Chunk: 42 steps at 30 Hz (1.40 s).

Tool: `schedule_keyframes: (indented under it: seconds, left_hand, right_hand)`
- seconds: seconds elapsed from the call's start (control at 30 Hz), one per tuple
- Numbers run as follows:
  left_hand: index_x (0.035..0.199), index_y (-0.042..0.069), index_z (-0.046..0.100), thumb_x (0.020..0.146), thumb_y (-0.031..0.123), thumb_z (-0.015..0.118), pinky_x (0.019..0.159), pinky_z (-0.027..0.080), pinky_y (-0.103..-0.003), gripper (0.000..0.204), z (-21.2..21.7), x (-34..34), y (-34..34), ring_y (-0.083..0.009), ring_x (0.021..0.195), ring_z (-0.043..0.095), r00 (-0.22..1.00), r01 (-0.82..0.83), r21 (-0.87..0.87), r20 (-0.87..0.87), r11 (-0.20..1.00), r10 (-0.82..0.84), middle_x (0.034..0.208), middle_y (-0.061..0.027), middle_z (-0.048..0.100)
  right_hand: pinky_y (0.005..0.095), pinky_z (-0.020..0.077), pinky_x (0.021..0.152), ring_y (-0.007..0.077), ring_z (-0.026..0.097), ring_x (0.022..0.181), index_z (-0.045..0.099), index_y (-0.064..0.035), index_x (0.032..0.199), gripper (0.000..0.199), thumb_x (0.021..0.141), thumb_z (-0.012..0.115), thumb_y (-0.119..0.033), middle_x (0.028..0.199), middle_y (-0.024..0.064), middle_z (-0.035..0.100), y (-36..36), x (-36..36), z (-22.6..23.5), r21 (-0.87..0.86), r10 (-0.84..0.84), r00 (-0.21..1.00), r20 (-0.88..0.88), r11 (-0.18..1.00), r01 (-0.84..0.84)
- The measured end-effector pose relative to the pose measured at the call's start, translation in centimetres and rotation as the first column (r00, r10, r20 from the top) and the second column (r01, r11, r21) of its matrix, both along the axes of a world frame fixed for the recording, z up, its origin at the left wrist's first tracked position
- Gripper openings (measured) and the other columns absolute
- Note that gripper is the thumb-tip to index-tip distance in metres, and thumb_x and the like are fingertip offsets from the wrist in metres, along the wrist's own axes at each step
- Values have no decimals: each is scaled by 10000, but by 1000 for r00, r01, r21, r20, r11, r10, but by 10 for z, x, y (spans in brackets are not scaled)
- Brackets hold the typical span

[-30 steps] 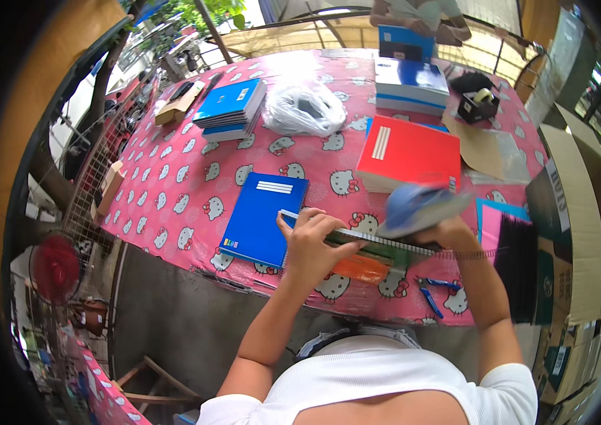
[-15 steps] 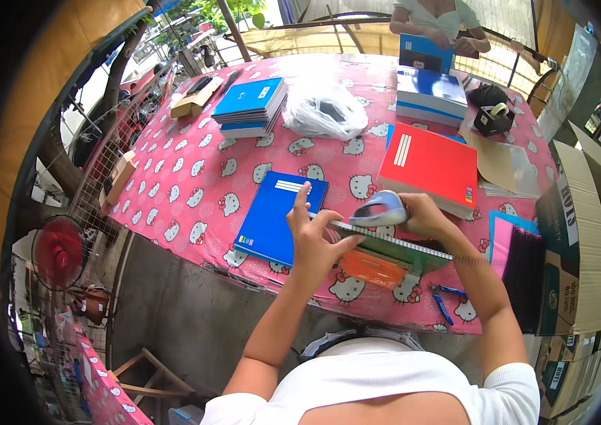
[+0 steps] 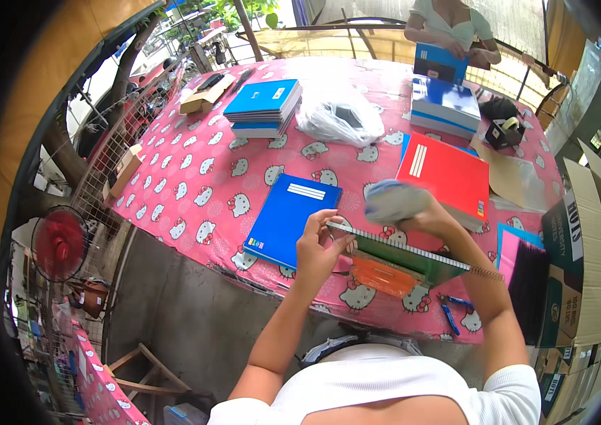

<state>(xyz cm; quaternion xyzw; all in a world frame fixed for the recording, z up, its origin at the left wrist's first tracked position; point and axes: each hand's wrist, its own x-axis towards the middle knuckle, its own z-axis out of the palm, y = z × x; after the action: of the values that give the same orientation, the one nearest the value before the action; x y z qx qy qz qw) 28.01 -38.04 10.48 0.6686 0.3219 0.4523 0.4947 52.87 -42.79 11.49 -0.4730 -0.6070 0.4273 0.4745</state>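
My left hand (image 3: 317, 244) pinches the left end of a green-covered notebook (image 3: 421, 263), held on edge above the table with its punched spine upward. A wire-like spiral coil (image 3: 488, 274) sticks out past the notebook's right end, beside my right forearm. My right hand (image 3: 422, 212) is closed around a blue-and-white slipper (image 3: 392, 201), smeared by motion, just above the spine. An orange plastic piece (image 3: 384, 278) lies below the notebook. Blue-handled pliers (image 3: 449, 315) rest near the table's front edge. A blue notebook (image 3: 290, 219) lies flat left of my left hand.
Red notebooks (image 3: 445, 173) are stacked beyond my right hand; blue stacks (image 3: 261, 103) stand farther back. A white plastic bag (image 3: 339, 120) and tape dispenser (image 3: 504, 132) are on the table. Black coils (image 3: 527, 283) and a cardboard box (image 3: 584, 248) stand right. Another person holds a blue notebook (image 3: 442, 62) opposite.
The view has shifted a little. My right hand and the slipper have swung along the spine and blurred. My left fingers have drawn in closer on the notebook's end.
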Motion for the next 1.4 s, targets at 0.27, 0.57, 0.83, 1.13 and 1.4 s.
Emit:
schedule_keyframes:
  seconds: [0.27,0.57,0.83,1.13,1.4]
  left_hand:
    - [1179,10,606,811,-74,678,847,516,-241,385,-18,-11,13,-111,959,622,982,88,-131,179,987,-64,1107,-77,653]
    - [1093,-5,648,843,4,685,803,497,-219,253,3,-5,26,-86,892,608,920,338,-286,303,897,-250,965,-50,676]
    - [1009,-1,640,843,43,700,783,505,-224,182,-11,13,46,-103,873,619,823,487,-326,483,810,-300,972,-80,684]
    - [887,-2,604,753,-85,729,764,539,-260,201,34,63,-14,-163,892,653,838,420,250,261,872,-479,950,-123,654]
    - [879,-23,608,723,-135,714,665,558,-247,219,55,78,-52,-175,814,672,888,301,544,140,783,-438,929,-155,647]
  right_hand:
    - [363,532,705,240,672,816,632,-53,1048,456,605,714,16,926,116,679,2,-26,13,144,-3,991,136,989,-16]
    - [489,465,889,399,523,1117,494,-78,1181,541,717,726,-233,1264,206,498,-73,49,-108,294,-389,362,847,911,291]
    - [471,400,949,395,487,1114,455,-4,1269,584,790,688,-243,1193,207,492,-265,-47,-129,207,-402,133,906,695,689]
    - [439,426,837,327,510,977,530,-61,1219,439,806,666,-115,1069,153,513,-202,-114,51,272,-685,548,480,710,649]
    - [432,399,845,310,498,969,545,-42,1205,462,795,697,-188,1059,136,495,-176,-121,92,376,-768,357,532,592,712]
